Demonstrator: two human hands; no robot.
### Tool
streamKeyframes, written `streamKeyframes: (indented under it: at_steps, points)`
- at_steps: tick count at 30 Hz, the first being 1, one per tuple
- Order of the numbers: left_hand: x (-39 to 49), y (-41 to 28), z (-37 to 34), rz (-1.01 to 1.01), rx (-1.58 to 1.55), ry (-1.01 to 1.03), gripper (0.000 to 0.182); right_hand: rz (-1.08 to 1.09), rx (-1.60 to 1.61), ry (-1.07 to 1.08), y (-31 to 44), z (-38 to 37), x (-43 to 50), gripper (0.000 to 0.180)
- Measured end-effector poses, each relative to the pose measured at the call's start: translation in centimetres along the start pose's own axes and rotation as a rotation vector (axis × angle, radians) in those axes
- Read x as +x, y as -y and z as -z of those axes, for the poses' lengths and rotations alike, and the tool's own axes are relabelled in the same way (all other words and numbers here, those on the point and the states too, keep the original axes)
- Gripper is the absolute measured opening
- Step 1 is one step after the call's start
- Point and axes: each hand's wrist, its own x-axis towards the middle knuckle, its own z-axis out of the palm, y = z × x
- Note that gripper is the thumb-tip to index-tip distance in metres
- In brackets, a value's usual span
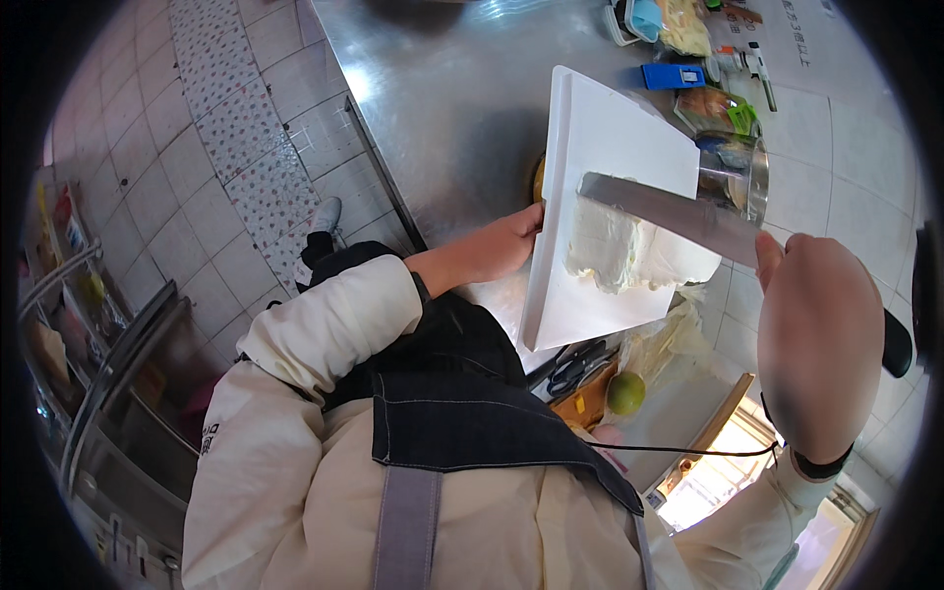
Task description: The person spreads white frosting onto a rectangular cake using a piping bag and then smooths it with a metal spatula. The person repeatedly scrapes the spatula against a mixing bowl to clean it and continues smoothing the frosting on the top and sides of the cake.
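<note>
My left hand [509,236] grips the near-left rim of a white tray [619,125], which is tilted. Its fingertips are partly hidden behind that rim. A thick, uneven layer of white cream [601,243] lies on the tray, and whether anything is under it cannot be seen. My right hand [818,339], blurred, holds a broad, flat metal blade [671,214] with a black handle [896,343]. That blade rests against the cream, its far end near the tray's middle.
A stainless steel table [457,96] lies beneath. Beyond the tray stand a metal bowl [756,177], a blue box [671,76] and several packages by the tiled wall [796,184]. Scissors [571,372] and a green round fruit [625,393] are nearer me. A shelving rack [110,376] is at left.
</note>
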Motion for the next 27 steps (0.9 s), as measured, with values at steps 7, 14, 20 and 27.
streamKeyframes:
  at_steps: [7,14,20,27]
  points:
    - [0.3,0.9,0.1,-0.022,-0.079,-0.011,0.047,0.016,0.044,0.094,0.7,0.6,-1.3,0.014]
    - [0.2,-1.3,0.3,0.011,-0.057,-0.04,0.046,-0.06,0.338,0.0,0.8,1.1,-4.1,0.038]
    - [0.5,-2.3,2.8,0.114,-0.316,-0.146,0.038,-0.092,0.172,-0.175,-2.3,2.0,-3.3,0.03]
    - [-2.1,-1.5,4.0,-0.023,0.021,-0.006,0.041,0.102,0.081,-0.019,-3.7,0.0,0.1,0.03]
